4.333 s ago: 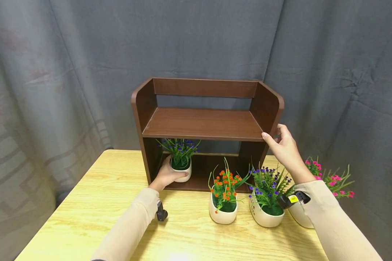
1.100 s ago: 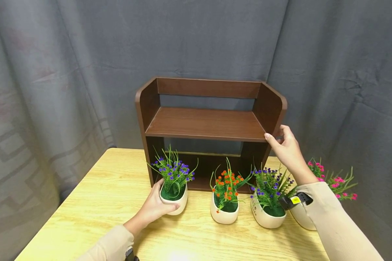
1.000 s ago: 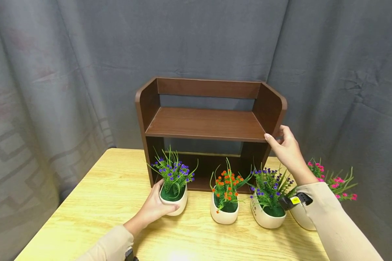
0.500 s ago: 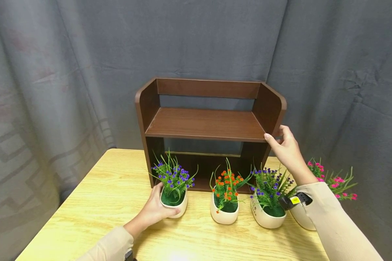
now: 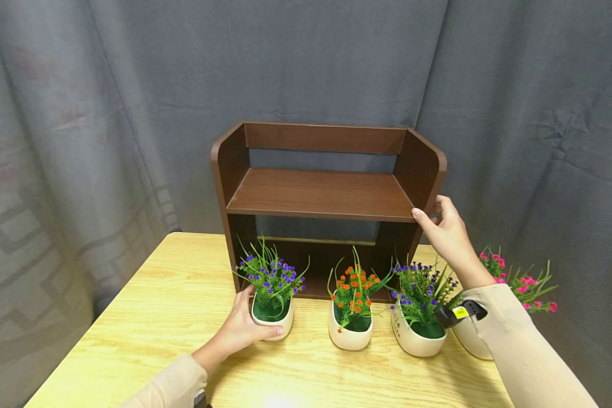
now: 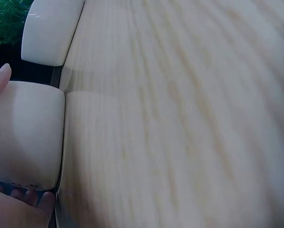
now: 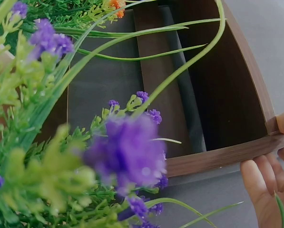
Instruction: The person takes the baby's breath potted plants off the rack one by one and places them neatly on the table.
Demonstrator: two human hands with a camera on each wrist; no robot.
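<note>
My left hand [image 5: 242, 326] grips a white oval flowerpot [image 5: 280, 327] with purple artificial flowers, thumb across its front and fingers along its left side. The pot stands on the table before the left end of a brown two-tier shelf [image 5: 321, 192]. In the left wrist view, the same flowerpot [image 6: 25, 135] sits low at the tabletop between thumb and fingertips. At the shelf's right side, my right hand [image 5: 449, 238] pinches the side panel, its thumb on the front edge and fingers behind. The right wrist view shows fingers [image 7: 260, 178] around that panel's edge.
To the right stand a pot with orange flowers [image 5: 351, 339], another with purple flowers [image 5: 420, 343], and one with pink flowers [image 5: 473, 340], partly behind my right forearm. A grey curtain [image 5: 326, 62] hangs behind the wooden table [image 5: 183, 283].
Over four seconds ago the held flowerpot was inside the shelf's lower tier; now it is out in front on the table. In the last second it shifts slightly nearer. The right hand keeps its grip.
</note>
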